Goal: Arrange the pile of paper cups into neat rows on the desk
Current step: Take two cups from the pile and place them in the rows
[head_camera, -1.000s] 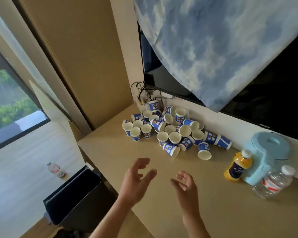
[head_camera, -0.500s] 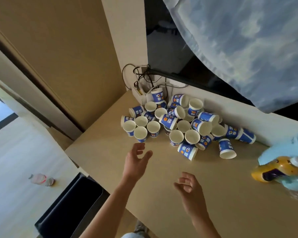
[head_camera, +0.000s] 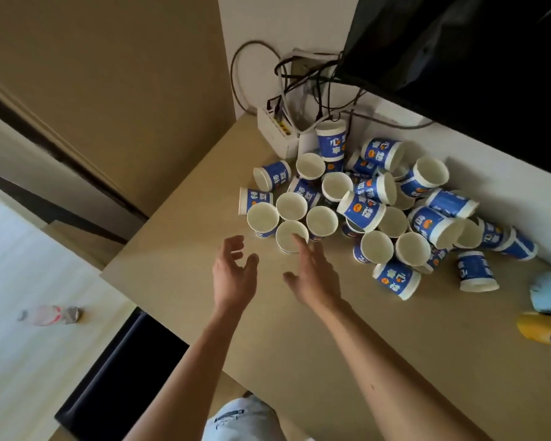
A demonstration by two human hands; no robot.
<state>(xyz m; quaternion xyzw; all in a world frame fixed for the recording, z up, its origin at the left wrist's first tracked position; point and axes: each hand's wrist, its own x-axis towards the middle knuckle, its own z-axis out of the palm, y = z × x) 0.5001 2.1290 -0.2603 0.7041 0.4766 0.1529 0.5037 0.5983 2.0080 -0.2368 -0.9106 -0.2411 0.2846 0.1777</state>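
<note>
Blue paper cups (head_camera: 361,211) bear white characters and orange logos.

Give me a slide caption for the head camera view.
Left hand and right hand, both open, extend toward the cup pile on the desk.

One head camera looks steeply down from above the desk's (head_camera: 178,249) front edge toward its back-left corner, close over the hands.

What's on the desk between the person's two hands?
Only bare desk, as the head view shows. The left hand and right hand are open, holding nothing, and the nearest paper cup stands just beyond them.
</note>
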